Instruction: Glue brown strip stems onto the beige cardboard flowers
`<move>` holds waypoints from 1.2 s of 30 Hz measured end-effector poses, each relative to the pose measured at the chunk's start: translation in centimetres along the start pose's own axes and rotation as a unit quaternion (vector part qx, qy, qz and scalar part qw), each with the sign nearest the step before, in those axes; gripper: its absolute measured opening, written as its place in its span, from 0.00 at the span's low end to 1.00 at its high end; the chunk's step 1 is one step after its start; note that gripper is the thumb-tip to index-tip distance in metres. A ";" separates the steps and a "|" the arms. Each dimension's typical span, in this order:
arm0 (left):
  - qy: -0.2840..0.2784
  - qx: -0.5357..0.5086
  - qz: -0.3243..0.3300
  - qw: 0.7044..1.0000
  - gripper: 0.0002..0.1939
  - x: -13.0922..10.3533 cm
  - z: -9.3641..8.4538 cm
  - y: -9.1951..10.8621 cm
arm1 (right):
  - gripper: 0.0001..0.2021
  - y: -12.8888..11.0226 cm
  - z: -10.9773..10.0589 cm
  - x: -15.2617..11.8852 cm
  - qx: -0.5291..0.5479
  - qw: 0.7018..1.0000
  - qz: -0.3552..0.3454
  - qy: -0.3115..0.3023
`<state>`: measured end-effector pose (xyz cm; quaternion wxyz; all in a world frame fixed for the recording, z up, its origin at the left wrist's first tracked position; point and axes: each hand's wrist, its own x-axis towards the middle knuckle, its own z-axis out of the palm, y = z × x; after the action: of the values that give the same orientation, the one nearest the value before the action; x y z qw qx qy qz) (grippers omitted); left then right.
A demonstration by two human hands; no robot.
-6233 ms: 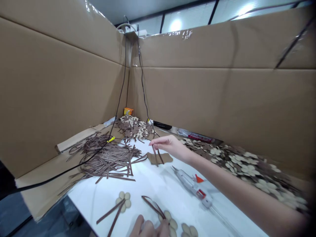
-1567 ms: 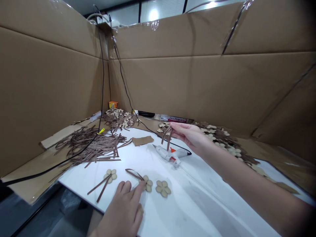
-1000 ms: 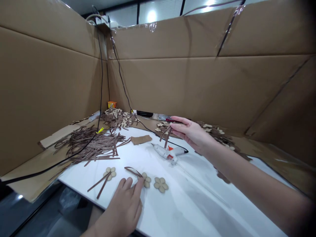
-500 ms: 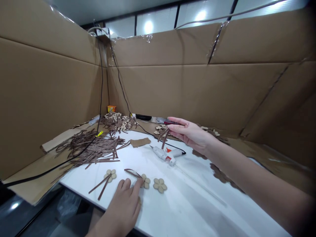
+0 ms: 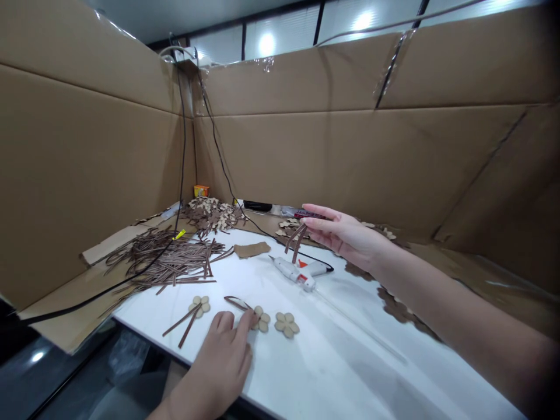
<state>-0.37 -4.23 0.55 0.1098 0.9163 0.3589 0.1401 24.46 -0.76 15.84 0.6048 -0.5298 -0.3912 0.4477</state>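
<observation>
Cardboard walls [image 5: 297, 157] enclose a white tabletop [image 5: 332, 373] where the left hand [image 5: 225, 356], its grip unclear, touches a beige flower [image 5: 262, 319], probably steadying it and the looped strip [image 5: 231, 303], while the right hand [image 5: 347, 236] pinches brown strips [image 5: 298, 247] aloft, seemingly clear of the glue gun [image 5: 287, 269]

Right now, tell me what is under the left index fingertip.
The middle beige flower and a looped brown strip run in under it; whether they join there is covered.
</observation>
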 end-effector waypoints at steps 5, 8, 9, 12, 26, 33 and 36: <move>0.003 0.093 0.030 0.995 0.24 -0.2 0.7 0.5 | 0.19 0.1 0.1 0.1 -0.012 1.000 0.004 0.009; 0.021 0.071 0.015 0.997 0.25 -0.6 0.7 0.5 | 0.20 0.3 0.0 0.0 -0.014 1.000 0.003 0.004; 0.020 0.051 0.003 0.998 0.25 -0.6 0.7 0.5 | 0.20 0.4 -0.1 -0.1 -0.015 1.000 0.002 -0.001; 0.030 -0.058 -0.069 0.995 0.23 -0.6 0.5 0.2 | 0.19 0.6 -0.1 -0.5 -0.011 1.000 0.006 -0.011; 0.249 -0.415 -0.091 0.870 0.14 1.5 -2.9 -1.1 | 0.16 0.8 1.5 -3.0 0.014 0.996 0.082 -0.038; 0.098 -0.505 0.003 0.857 0.16 6.8 -8.1 0.7 | 0.18 2.2 3.0 -3.5 -0.034 0.987 0.117 -0.100; 0.004 -0.547 0.019 0.837 0.20 8.6 -7.7 0.7 | 0.18 2.5 3.4 -3.5 -0.066 0.987 0.105 -0.102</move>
<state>3.57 1.94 9.53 0.5890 0.7131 0.2071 0.3188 19.92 -3.01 13.81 0.4753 -0.5583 -0.4212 0.5338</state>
